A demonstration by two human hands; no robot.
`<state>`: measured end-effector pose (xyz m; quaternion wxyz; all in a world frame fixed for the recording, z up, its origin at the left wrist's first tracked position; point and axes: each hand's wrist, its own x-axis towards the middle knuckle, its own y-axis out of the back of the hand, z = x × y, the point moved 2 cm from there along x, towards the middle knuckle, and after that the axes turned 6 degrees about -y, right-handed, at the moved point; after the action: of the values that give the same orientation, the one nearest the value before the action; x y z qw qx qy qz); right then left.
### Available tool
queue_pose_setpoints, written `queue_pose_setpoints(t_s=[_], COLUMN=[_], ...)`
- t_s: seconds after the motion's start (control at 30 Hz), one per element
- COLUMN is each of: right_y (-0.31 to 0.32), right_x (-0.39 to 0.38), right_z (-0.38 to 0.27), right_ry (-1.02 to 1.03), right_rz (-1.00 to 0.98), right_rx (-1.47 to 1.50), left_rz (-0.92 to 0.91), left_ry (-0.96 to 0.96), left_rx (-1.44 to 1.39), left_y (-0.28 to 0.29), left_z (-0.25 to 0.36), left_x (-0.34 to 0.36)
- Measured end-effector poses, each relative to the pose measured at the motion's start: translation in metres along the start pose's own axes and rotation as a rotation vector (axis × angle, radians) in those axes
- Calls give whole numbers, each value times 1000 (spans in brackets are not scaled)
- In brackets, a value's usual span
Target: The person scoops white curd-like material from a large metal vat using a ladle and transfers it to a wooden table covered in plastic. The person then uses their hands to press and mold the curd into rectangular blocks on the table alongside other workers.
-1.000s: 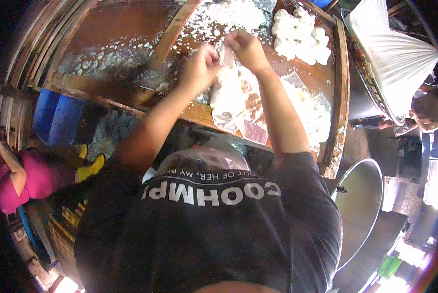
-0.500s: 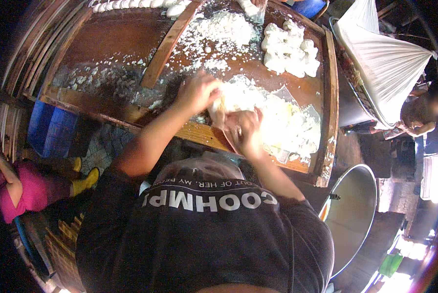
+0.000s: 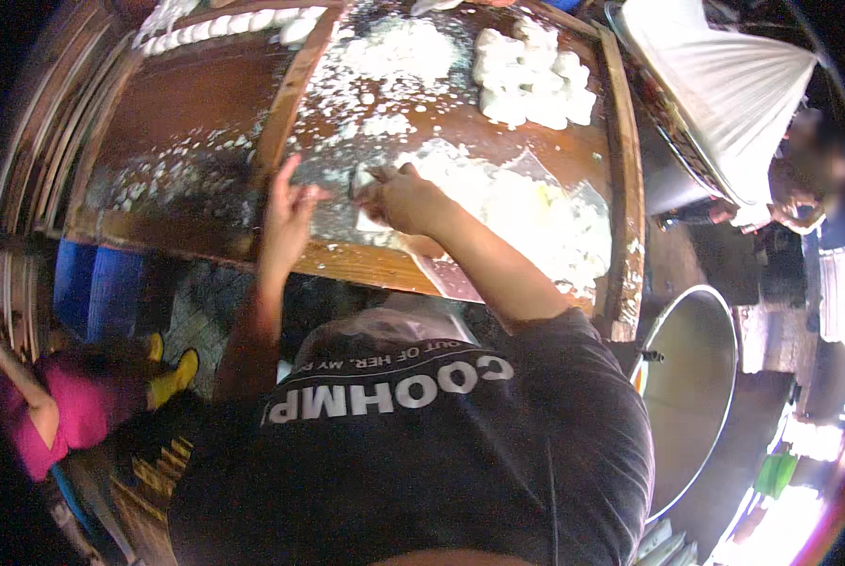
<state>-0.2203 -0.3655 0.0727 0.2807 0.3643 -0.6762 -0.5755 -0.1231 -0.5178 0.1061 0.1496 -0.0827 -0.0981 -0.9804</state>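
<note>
My left hand (image 3: pixel 290 219) is over the near part of the wooden worktable (image 3: pixel 206 80), beside the wooden divider strip. Its thumb and fingers are apart and nothing shows in them. To its right, my right hand (image 3: pixel 408 201) reaches leftward with bent fingers pressed together. Whatever is at its fingertips is too small and blurred to name. Under and right of that wrist, a heap of crumbly white stuff (image 3: pixel 545 226) lies on a clear plastic sheet, partly washed out by glare. Loose white crumbs (image 3: pixel 399 52) are scattered beyond both hands.
Rounded white lumps (image 3: pixel 533 80) are piled at the far right; a row of white pieces (image 3: pixel 224 25) lies far left. A wooden divider (image 3: pixel 286 104) crosses the table. Nearby are a blue crate (image 3: pixel 102 288), a large metal vessel (image 3: pixel 696 406), hanging white cloth (image 3: pixel 738 85) and other people.
My right hand has moved left, off the white heap. My left hand has moved left and lower, away from the heap, and its fingers have spread. The view has shifted slightly.
</note>
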Motion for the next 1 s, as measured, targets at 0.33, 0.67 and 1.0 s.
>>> queue_pose_setpoints(t_s=[0.33, 0.67, 1.0], right_y=[44, 71, -15], right_x=[-92, -15, 83], right_z=[248, 70, -82], right_ry=[-820, -54, 814], right_rz=[1205, 683, 264], right_rx=[849, 490, 50], left_rz=[289, 385, 534], left_ry=[-177, -84, 80], left_rx=[175, 116, -109], left_y=[57, 74, 119], left_z=[-26, -26, -53], left_x=[-35, -52, -115])
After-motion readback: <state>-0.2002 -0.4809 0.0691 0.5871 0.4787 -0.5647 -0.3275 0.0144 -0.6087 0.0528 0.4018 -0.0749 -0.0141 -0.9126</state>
